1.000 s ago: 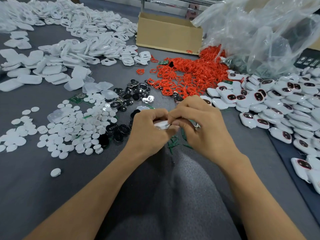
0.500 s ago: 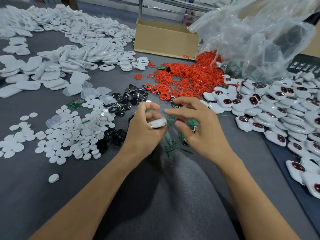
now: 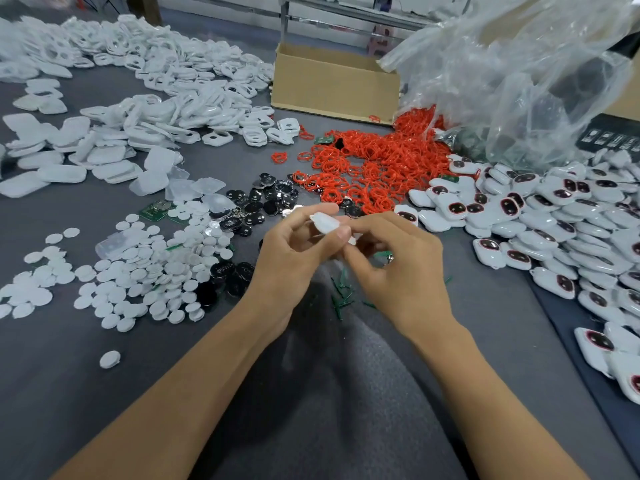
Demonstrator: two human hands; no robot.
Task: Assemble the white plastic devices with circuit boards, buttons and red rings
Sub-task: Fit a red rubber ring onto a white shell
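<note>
Fingers cover most of the white shell. At three o'clock the pile of finished devices runs off the edge; at one o'clock, what lies inside the plastic bag is blurred.

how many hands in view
2. The left hand pinches the shell at centre. The right hand sits just right of it, fingers curled at the shell's right end, grip unclear. No others show.

Marks on the black panel are too small to read.
</note>
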